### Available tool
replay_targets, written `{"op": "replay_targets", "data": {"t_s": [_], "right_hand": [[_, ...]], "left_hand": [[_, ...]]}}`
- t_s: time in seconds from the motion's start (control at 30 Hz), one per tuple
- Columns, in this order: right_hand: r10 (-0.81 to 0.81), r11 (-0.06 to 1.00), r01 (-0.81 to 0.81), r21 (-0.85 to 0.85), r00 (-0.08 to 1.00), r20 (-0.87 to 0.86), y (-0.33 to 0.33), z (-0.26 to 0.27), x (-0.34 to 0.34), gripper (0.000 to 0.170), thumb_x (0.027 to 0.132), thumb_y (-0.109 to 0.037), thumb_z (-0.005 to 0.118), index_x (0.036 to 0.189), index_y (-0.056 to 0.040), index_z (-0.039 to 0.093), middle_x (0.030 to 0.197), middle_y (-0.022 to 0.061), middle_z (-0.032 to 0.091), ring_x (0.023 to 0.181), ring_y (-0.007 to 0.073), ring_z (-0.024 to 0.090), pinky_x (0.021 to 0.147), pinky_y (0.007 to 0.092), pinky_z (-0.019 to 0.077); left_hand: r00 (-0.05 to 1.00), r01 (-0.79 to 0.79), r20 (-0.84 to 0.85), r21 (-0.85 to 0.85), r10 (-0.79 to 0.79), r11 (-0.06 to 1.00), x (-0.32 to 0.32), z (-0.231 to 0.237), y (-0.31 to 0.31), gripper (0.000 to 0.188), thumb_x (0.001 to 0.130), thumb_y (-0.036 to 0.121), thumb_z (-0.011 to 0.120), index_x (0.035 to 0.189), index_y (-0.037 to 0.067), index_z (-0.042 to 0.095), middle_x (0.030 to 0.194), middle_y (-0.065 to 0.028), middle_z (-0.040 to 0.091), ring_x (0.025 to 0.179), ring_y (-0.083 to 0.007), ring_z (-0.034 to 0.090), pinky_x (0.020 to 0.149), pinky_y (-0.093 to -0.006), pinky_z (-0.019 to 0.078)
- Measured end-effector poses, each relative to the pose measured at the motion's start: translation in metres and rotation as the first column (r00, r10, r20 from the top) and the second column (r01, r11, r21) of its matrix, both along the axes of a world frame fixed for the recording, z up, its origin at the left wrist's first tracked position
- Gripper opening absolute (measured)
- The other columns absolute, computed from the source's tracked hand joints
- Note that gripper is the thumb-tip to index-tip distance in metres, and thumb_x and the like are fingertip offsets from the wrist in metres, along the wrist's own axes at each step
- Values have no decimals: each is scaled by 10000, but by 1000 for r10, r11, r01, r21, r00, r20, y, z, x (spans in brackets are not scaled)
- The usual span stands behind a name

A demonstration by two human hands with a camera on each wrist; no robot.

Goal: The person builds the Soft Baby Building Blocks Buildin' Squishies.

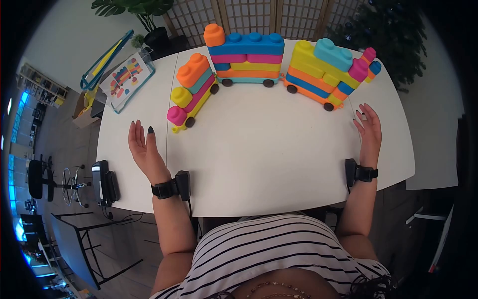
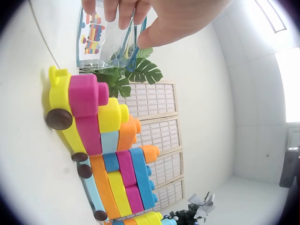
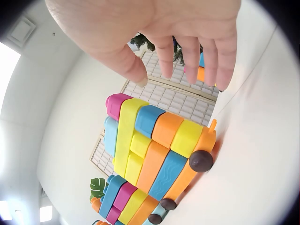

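Three wheeled wagons built of toy blocks stand in a curved row at the table's far side. The left wagon (image 1: pixel 194 92) has a yellow base, the middle wagon (image 1: pixel 249 60) a light blue base and the right wagon (image 1: pixel 323 74) an orange base. My left hand (image 1: pixel 147 149) is held palm up with relaxed fingers, nearest the left wagon and holding nothing. On the other side my right hand (image 1: pixel 370 132) hovers just in front of the right wagon's end, fingers loosely extended and apart from the blocks in the right wrist view.
A clear zip bag (image 1: pixel 128 82) with a picture card leans at the table's back left. Behind the right wagon is a small block stack (image 1: pixel 372 72). A black device (image 1: pixel 103 182) sits at the left edge of the white table (image 1: pixel 249 169). Woven screens (image 1: pixel 298 20) stand behind.
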State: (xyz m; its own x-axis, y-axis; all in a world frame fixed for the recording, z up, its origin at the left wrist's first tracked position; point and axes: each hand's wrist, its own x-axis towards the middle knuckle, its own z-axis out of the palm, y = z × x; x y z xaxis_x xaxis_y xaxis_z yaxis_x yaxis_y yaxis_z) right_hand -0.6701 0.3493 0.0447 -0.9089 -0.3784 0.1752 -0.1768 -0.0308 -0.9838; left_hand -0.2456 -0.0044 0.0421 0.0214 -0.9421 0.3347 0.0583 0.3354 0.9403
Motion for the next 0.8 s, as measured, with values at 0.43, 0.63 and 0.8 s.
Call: {"op": "replay_targets", "data": {"t_s": [0.43,0.63,0.8], "right_hand": [[-39,999,38,15,999,19,1,2,1,469,1102,-173,569,1557,-59,592,1614,141,602,1482,278,579,1216,403,483],[-23,1000,23,6,1000,6,4,-2,-2,461,1103,-178,577,1548,-60,601,1609,136,606,1470,271,587,1211,406,488],[-36,999,37,13,999,-3,3,-2,-1,439,1122,-201,607,1539,-61,615,1585,125,625,1457,269,612,1198,400,508]], "left_hand": [[999,13,-30,16,-13,1000,0,0,1,576,1086,-1,598,1646,8,466,1687,-189,528,1593,-280,470,1341,-421,351],[999,17,-40,18,-17,1000,-1,1,1,556,1094,-6,576,1641,5,471,1684,-197,527,1593,-283,474,1347,-418,347],[999,11,-40,40,-9,999,-2,4,4,549,1100,0,570,1640,7,473,1686,-200,526,1593,-289,479,1348,-420,350]]}}
